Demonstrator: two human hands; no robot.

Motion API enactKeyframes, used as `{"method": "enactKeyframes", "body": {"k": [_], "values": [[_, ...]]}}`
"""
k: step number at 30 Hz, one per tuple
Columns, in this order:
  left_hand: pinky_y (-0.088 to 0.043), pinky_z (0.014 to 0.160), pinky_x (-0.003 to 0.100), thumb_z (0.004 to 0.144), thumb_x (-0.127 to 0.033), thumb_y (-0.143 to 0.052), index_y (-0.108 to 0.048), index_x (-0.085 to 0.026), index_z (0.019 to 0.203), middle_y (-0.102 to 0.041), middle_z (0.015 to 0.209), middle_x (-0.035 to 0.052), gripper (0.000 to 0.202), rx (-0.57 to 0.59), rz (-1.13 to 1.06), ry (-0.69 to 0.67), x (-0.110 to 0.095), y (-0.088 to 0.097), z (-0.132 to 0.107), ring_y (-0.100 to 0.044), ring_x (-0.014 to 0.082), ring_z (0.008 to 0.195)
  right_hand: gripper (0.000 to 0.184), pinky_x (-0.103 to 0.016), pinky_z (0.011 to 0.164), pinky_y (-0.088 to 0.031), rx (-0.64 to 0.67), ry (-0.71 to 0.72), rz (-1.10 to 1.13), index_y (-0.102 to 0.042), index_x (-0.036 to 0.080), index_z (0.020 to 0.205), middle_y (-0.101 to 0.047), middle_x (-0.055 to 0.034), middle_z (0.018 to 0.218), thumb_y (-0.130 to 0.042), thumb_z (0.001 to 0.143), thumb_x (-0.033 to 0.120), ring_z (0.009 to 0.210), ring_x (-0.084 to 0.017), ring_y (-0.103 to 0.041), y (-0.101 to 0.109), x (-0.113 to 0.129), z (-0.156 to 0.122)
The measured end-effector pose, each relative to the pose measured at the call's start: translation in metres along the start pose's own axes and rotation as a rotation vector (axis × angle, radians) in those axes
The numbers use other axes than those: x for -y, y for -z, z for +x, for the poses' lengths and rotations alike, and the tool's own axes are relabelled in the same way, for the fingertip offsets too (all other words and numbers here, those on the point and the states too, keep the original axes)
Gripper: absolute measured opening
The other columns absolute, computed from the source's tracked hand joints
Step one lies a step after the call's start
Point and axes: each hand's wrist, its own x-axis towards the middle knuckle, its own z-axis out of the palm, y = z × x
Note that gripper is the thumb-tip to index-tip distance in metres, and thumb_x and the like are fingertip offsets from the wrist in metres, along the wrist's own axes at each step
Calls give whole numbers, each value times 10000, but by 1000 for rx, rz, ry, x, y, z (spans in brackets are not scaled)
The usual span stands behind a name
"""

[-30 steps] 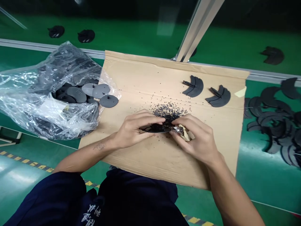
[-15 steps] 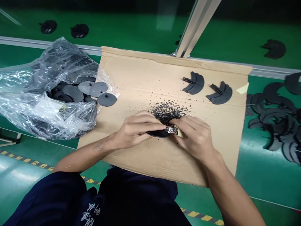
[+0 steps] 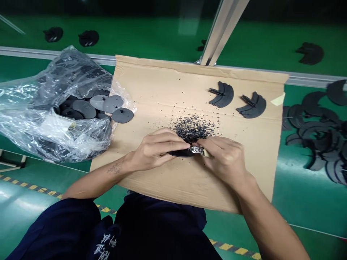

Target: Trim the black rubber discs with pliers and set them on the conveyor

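Note:
My left hand (image 3: pixel 159 150) is closed on a dark, round plastic disc (image 3: pixel 182 154), pinching it between thumb and fingers. Wrapped around the handles of small cutting pliers (image 3: pixel 197 149) is my right hand (image 3: pixel 226 153). The metal jaws of the pliers are at the disc's upper right edge, beside my left fingertips. Whether the jaws are closed on the plastic is too small to tell. Just beyond both hands lies a heap of small black plastic clippings (image 3: pixel 193 128), scattered over a cardboard sheet (image 3: pixel 157 184).
A clear plastic bag (image 3: pixel 78 141) of dark discs lies at the left, with a loose disc (image 3: pixel 123 115) by its mouth. Two crescent-shaped black parts (image 3: pixel 221 94) (image 3: pixel 252 104) sit on the cardboard's far right. A pile of curved black parts (image 3: pixel 320 133) lies farther right. A metal post (image 3: pixel 222 32) stands behind.
The whole view has shifted slightly. Both hands keep nearly the same place, with the disc and the pliers still held together.

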Motion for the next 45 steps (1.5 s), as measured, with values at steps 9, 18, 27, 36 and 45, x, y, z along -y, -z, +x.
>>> {"method": "enactKeyframes", "body": {"k": [9,18,27,36,45], "values": [[-582,812,283,905,-99,-653,-671,-177,1215,-715,1010,70,320,177,66,88,-9,9,11,-668,141,925,141,-317,641,-319,53,-46,-149,-636,190,808,-639,-40,707,-533,891,142,695,-182,-502,1,-2,2],[-610,833,279,871,-225,-758,-680,-184,1089,-746,1008,51,235,-218,-79,332,-5,10,6,-707,150,955,350,-356,684,-352,54,-105,-93,-525,140,1185,-610,-106,946,-541,909,355,807,-237,-493,4,-4,4],[-620,839,208,862,-142,-748,-641,-194,1148,-694,1053,31,309,-284,-273,354,-5,3,8,-712,111,976,488,-423,889,-539,-71,-169,625,-488,247,1377,-623,-101,1176,-650,919,291,1046,-243,-617,7,4,7],[-599,885,295,912,-108,-651,-728,-199,1137,-742,1051,71,255,-86,-78,211,6,9,6,-695,149,1006,632,-384,842,-569,-119,-13,633,-479,222,1427,-686,-110,1162,-719,847,151,1023,-228,-669,9,4,7],[-593,864,283,869,-44,-638,-727,-192,1156,-748,1040,71,335,-98,-138,224,7,9,4,-698,142,977,510,-392,757,-522,-59,50,288,-535,222,1354,-705,-126,1141,-710,874,243,940,-243,-656,11,-21,3]]}}
